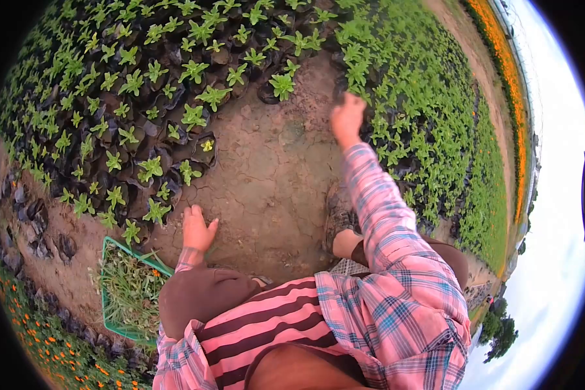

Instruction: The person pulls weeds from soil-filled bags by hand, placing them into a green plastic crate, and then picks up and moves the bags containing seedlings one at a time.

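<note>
Young green plants (194,117) in black soil bags (205,151) fill the left and top of the head view. My right hand (348,118) reaches forward to the edge of the denser plants (409,91) on the right. Its fingers are bent together around the dark top of a bag, and what exactly they hold is blurred. Low on the left, my left hand (198,229) is over the bare soil, just below the nearest bagged plants, with its thumb and fingers apart and nothing in it.
Beside my left knee stands a green crate (105,286) with cut weeds. Cracked soil (266,175) lies between the plant blocks. Empty-looking black bags (32,221) are at the far left. Orange flowers (49,339) grow at the lower left and along the right edge.
</note>
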### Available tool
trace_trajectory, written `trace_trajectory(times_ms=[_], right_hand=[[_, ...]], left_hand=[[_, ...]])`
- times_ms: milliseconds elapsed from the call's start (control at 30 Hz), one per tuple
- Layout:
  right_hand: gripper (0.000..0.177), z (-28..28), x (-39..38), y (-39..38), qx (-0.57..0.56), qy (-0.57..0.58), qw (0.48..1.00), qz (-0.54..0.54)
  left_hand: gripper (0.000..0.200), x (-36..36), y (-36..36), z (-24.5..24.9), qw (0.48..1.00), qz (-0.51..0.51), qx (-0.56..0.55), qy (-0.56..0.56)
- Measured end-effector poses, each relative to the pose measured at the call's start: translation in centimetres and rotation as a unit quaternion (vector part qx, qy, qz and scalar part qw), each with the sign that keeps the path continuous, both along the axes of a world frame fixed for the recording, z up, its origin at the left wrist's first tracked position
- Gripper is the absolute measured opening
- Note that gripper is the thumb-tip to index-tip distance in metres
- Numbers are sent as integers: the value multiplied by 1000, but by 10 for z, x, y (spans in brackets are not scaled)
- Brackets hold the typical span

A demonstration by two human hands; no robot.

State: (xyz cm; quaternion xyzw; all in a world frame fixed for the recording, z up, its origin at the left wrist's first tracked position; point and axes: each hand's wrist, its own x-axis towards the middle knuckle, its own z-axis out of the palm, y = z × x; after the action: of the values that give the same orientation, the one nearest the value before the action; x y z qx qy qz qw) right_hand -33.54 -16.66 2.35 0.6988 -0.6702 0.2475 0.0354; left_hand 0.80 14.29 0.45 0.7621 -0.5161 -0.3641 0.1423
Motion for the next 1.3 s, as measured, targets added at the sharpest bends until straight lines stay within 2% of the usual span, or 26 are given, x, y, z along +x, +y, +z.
trace_trajectory(times_ms=[33,100,167,200,300,367,400,433,467,500,533,667,767,800,867,900,933,1000,1033,1133,1167,1233,1267,1300], right_hand=[[34,1,-16,-11,-2,26,999,-21],[30,-14,-54,-36,110,66,991,27],[22,-16,-63,-48,157,87,982,54],[15,-17,-61,-49,140,87,985,48],[14,-18,-44,-38,137,60,984,99],[15,-19,-24,-16,230,-69,966,98],[18,6,0,2,338,-169,923,71],[18,-1,9,13,312,-147,927,144],[19,34,39,29,273,-80,933,222],[18,35,55,36,210,-69,915,338],[17,43,75,41,216,-33,899,380],[17,33,132,40,167,13,868,468],[20,9,131,31,150,-14,839,523],[20,10,123,30,148,-13,842,519],[25,15,91,25,104,-109,908,391],[26,10,69,14,79,-120,934,328],[27,3,26,-12,29,-63,977,199],[34,10,-4,-37,58,-20,995,78],[37,6,-19,-50,41,35,997,64],[46,-3,-40,-76,160,174,969,73],[46,-7,-41,-79,158,171,970,74],[47,-7,-39,-83,212,251,937,121],[47,-7,-38,-83,212,251,937,121],[47,-5,-32,-83,199,171,962,72]], left_hand=[[45,-1,0,2,1000,-9,-1,-2],[47,-1,0,5,1000,-7,-1,-15],[49,-3,-1,3,1000,-10,14,-13],[49,-4,0,3,1000,-1,13,-20],[50,-3,-1,3,999,-6,24,-26],[50,-4,-1,4,1000,-10,4,-19],[50,-5,-1,4,1000,-10,8,-19],[50,-6,-1,3,999,-12,11,-32],[51,-8,-2,3,999,-15,13,-44],[51,-9,-2,3,999,-16,15,-43],[51,-9,-3,3,999,-15,17,-47],[48,-9,-5,4,998,4,37,-44],[46,-5,-2,4,999,13,38,-21],[47,-2,1,-1,999,-6,43,-25],[48,-3,2,-2,998,-21,32,-39],[50,-6,3,-2,998,-33,23,-53],[50,-12,2,-2,998,-33,21,-43],[53,-7,1,0,998,-36,30,-53],[53,-7,-1,1,998,-36,25,-55],[56,-7,-2,6,997,-36,47,-46],[56,-8,-3,7,997,-40,45,-50],[57,-7,-4,8,997,-45,43,-55],[57,-7,-3,8,996,-47,46,-53],[57,-7,-3,7,996,-49,49,-51]])
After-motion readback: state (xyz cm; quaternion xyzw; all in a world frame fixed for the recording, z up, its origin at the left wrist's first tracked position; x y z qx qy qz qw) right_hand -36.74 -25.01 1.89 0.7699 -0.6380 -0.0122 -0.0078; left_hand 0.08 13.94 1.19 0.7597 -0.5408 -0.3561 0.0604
